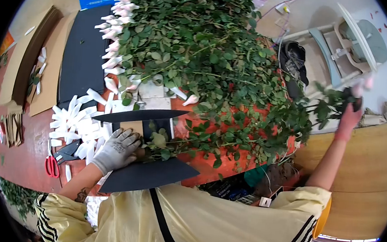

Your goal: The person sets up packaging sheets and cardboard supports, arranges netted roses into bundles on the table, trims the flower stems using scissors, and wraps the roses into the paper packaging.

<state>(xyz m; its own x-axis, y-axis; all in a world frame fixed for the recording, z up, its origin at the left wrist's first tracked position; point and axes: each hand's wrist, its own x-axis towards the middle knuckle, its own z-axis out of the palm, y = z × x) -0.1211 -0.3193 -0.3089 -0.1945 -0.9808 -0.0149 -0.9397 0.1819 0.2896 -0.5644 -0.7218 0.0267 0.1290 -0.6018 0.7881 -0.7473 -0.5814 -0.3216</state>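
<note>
My left hand, in a grey-white glove, lies with its fingers flat over a brown strip between two raised flaps of black sheet. Beside its fingertips is a pale rose head, its leafy stems running right across the red table. Far to the right, my right hand, in a pink glove with dark fingers, is raised and closed round a leafy rose. Pale pink at its top is blurred. White sleeves lie in a heap left of my left hand.
A large pile of leafy roses covers the back, many heads wrapped in white. Red-handled scissors and a black tool lie at the left. Black sheets and cardboard stand behind. A white chair-like frame is at the back right.
</note>
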